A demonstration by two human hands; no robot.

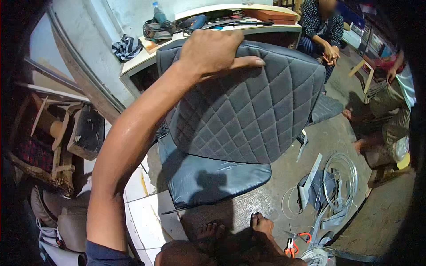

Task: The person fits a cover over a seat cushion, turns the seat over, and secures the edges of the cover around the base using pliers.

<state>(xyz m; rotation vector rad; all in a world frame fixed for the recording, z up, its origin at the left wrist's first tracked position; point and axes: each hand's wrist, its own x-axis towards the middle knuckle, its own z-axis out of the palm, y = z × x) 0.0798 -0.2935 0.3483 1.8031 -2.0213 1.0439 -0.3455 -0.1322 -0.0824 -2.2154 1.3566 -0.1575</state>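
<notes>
"How does your quilted panel (248, 106) look?"
"Mine is matt, cloth-like, ridged with stitched diamonds."
"And the cushion (213, 181) below?"
"Glossy, plastic-like, creased in places."
"The tiles (136, 217) toward the floor's (288, 177) left edge?"
"Smooth and shiny, I'd say."

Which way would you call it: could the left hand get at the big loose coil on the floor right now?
Probably not: the left hand is gripping the top edge of the quilted cushion. The coil lies off to the right, with nothing seen covering it.
</notes>
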